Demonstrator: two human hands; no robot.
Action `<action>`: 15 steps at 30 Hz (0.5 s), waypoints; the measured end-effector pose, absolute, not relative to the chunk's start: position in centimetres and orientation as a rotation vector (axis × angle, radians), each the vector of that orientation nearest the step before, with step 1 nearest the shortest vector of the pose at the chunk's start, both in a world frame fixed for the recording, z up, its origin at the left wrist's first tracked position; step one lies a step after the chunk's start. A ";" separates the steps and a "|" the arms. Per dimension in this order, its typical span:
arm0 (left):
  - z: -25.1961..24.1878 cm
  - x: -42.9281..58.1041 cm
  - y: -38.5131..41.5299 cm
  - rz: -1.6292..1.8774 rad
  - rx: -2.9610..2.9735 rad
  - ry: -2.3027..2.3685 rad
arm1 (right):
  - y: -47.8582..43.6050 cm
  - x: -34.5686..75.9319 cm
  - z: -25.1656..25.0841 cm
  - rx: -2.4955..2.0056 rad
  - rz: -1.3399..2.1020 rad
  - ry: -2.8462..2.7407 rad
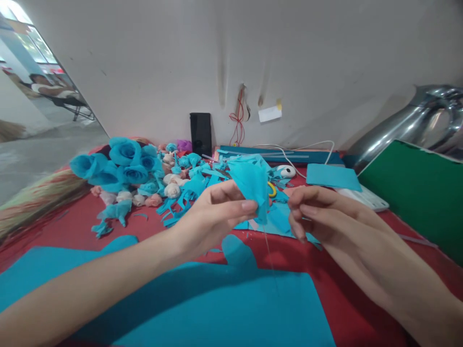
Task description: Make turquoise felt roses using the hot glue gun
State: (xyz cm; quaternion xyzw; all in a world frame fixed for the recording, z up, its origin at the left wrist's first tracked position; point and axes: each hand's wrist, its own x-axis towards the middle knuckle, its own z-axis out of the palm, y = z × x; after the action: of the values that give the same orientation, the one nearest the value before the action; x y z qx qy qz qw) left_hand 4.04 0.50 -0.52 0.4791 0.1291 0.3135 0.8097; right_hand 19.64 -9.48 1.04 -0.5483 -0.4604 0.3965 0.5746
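My left hand (213,214) is closed in a pinch on the base of a blue paper petal piece (249,183), held up over the red table (343,294). A thin thread or wire hangs down from the piece. My right hand (318,212) sits just to the right of it with its fingers curled together; whether they hold the thread is unclear. A large blue sheet (202,308) with cut-out edges lies flat under my forearms.
A heap of finished blue paper roses (119,164), small pale rosebuds and blue scraps lies at the back left. A black phone (200,133) leans on the wall. A green board (415,193), a blue sheet (333,176), a white cable and yellow-handled scissors (271,189) are at right.
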 end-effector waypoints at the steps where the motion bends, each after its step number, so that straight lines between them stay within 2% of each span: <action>1: -0.7 4.1 0.4 0.655 1.024 0.276 | -9.5 19.7 1.1 -1.254 0.972 -1.046; 4: -0.9 4.1 0.0 0.631 1.026 0.276 | -9.6 19.8 1.4 -1.199 1.076 -1.005; 6: -0.8 4.0 -0.1 0.634 1.027 0.276 | -9.4 19.9 1.6 -1.255 1.027 -1.088; 12: -0.3 3.6 0.6 0.738 1.055 0.209 | -8.3 20.7 0.2 -1.746 0.226 -1.594; 15: -0.4 3.8 1.0 0.794 1.008 0.226 | -7.6 21.4 -1.1 -1.825 0.085 -1.673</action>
State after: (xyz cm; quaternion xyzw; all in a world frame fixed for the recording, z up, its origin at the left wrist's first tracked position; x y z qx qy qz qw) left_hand 3.81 1.04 -0.35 0.4690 0.1053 0.3693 0.7953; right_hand 21.38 -7.60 -1.14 -0.6965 -0.6384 0.0326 0.3259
